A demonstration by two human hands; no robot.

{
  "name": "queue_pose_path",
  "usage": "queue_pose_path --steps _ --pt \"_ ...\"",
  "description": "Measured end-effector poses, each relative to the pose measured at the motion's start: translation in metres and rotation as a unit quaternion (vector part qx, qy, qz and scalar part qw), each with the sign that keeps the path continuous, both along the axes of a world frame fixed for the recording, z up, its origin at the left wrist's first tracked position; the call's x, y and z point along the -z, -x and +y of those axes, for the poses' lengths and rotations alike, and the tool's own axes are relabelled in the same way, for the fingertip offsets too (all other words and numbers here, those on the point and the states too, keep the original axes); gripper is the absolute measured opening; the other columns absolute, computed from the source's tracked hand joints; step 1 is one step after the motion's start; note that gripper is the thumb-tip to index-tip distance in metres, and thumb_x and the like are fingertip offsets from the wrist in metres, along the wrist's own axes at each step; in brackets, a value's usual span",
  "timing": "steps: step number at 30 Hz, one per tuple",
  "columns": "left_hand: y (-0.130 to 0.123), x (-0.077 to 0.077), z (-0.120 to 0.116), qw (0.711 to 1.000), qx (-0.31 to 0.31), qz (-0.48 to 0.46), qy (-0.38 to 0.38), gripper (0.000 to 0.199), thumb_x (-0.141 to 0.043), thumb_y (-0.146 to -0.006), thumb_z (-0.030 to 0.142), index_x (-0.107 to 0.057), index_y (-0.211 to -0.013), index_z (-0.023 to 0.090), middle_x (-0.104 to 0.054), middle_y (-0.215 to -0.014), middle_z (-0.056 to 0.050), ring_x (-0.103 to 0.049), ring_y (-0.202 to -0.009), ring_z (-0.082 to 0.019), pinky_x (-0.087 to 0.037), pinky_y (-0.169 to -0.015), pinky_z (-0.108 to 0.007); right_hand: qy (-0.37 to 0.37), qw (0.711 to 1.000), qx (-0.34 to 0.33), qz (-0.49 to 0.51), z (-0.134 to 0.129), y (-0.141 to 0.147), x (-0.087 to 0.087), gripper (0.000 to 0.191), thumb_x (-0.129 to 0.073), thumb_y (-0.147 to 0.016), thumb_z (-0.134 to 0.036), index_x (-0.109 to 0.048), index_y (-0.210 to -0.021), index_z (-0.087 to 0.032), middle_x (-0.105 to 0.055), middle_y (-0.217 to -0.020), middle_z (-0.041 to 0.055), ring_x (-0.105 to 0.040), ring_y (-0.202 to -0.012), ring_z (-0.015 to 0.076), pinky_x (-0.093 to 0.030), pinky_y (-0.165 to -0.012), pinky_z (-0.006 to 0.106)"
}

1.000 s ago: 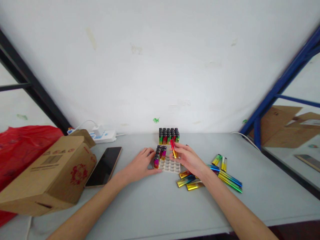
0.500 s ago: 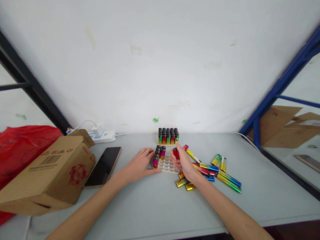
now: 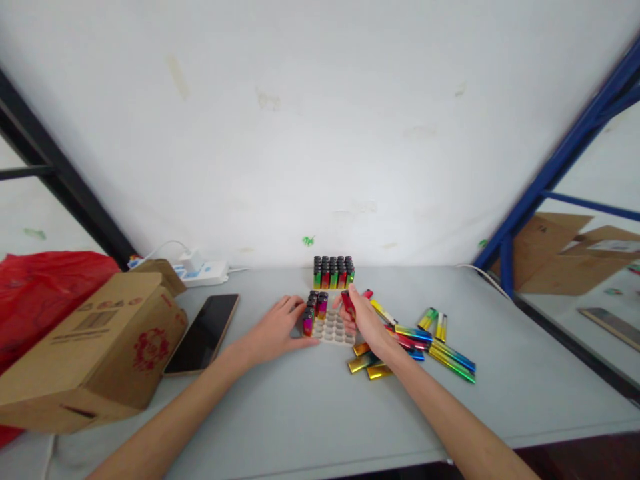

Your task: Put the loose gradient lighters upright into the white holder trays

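A pale tray with round holes [image 3: 334,329] lies on the grey table, with several purple-red lighters [image 3: 308,323] upright along its left side. My left hand [image 3: 280,328] rests at the tray's left edge, thumb and fingers apart, beside these lighters. In my right hand [image 3: 363,319] a red lighter [image 3: 347,303] is held over the right part of the tray. Behind stands a full block of upright lighters [image 3: 333,272] with black tops. Loose yellow, blue, green and red lighters [image 3: 453,360] lie to the right, partly under my right hand and forearm.
On the left are a black phone [image 3: 203,333], a cardboard box [image 3: 95,347], a red bag [image 3: 55,283] and a white power strip [image 3: 207,272]. A blue metal frame [image 3: 530,200] stands at the right, with another cardboard box [image 3: 555,260] beyond it.
The red lighter in my right hand has turned more upright and shows more clearly. My left hand keeps its place by the tray. The whole view has shifted slightly.
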State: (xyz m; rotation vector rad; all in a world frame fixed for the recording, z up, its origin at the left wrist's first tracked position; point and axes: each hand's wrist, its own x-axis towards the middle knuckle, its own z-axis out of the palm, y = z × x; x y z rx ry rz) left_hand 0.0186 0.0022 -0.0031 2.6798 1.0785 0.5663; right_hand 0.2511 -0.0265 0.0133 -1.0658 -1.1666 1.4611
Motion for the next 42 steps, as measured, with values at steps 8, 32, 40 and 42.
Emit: queue_pose_path --steps 8,32,40,42 --pt "-0.001 -0.001 -0.001 1.000 0.006 -0.003 -0.004 0.061 -0.067 -0.087 0.065 -0.062 -0.126 0.019 -0.061 -0.126 -0.013 -0.056 -0.118 -0.031 -0.048 -0.105 -0.047 -0.284 0.906 -0.001 -0.313 -0.012 -0.008 -0.016 0.041 -0.055 -0.097 -0.058 -0.065 -0.084 -0.020 -0.064 -0.089 0.0052 -0.061 -0.087 0.0202 -0.049 -0.081 0.033" --pt "-0.001 -0.001 -0.001 1.000 0.007 0.005 -0.007 0.055 -0.070 -0.087 0.060 -0.062 -0.124 0.020 -0.061 -0.126 -0.012 -0.055 -0.119 -0.031 -0.048 -0.106 -0.045 -0.301 0.744 0.035 -0.596 -0.017 0.008 -0.012 0.039 -0.049 -0.104 -0.051 -0.072 -0.090 -0.022 -0.076 -0.083 0.0079 -0.070 -0.073 0.0214 -0.037 -0.061 0.028" --pt "0.000 0.001 0.000 1.000 -0.007 0.022 -0.010 0.064 -0.063 -0.086 0.071 -0.062 -0.123 0.018 -0.060 -0.128 -0.014 -0.056 -0.120 -0.031 -0.048 -0.106 -0.046 -0.199 0.708 0.098 -0.671 -0.003 -0.053 -0.024 0.036 -0.047 -0.105 -0.047 -0.071 -0.101 -0.020 -0.074 -0.094 0.0095 -0.069 -0.087 0.0227 -0.042 -0.073 0.030" --pt "0.000 0.001 0.000 1.000 -0.007 0.024 -0.007 0.066 -0.062 -0.087 0.071 -0.062 -0.124 0.017 -0.060 -0.129 -0.014 -0.055 -0.120 -0.031 -0.047 -0.107 -0.046 -0.129 0.689 0.087 -0.708 -0.002 -0.070 -0.024 0.030 -0.055 -0.102 -0.044 -0.070 -0.108 -0.018 -0.072 -0.105 0.0127 -0.067 -0.097 0.0255 -0.044 -0.078 0.031"
